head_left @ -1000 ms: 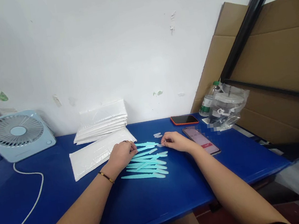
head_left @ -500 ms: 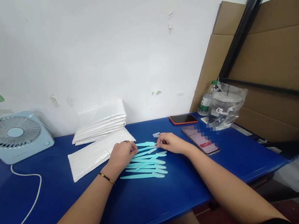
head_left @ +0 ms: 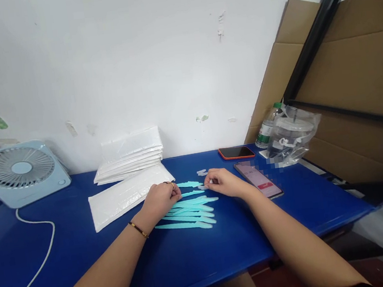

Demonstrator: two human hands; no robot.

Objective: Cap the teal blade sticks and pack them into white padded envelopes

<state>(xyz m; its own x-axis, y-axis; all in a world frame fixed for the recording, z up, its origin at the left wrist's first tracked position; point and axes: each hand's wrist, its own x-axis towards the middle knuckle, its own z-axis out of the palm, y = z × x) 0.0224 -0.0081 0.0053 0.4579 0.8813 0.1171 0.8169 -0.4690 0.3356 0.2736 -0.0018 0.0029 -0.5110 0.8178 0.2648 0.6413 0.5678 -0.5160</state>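
Several turquoise eyebrow razors (head_left: 188,225) lie in a loose, overlapping row on the blue table, blade ends to the right. My left hand (head_left: 160,201) is closed at the far end of the row, thumb and fingertips pinching the handle of one eyebrow razor (head_left: 192,193). Another razor (head_left: 188,184) lies just beyond it. Opposite, my right hand (head_left: 223,182) is closed in a pinch on a small clear blade cap (head_left: 202,187), partly hidden by the fingers. A few loose clear caps (head_left: 201,172) rest on the table just beyond my right hand.
A white padded mailer (head_left: 117,200) lies left of my hands, with a stack of mailers (head_left: 129,154) behind. A blue fan (head_left: 22,173) with a white cable stands far left. Two phones (head_left: 237,152) (head_left: 261,179), a bottle (head_left: 265,131) and a bagged cup (head_left: 294,134) are right.
The razor in my left hand and the clear cap in my right fingers now show more plainly, and fewer razors lie near my left fingertips. The whole view has shifted slightly.
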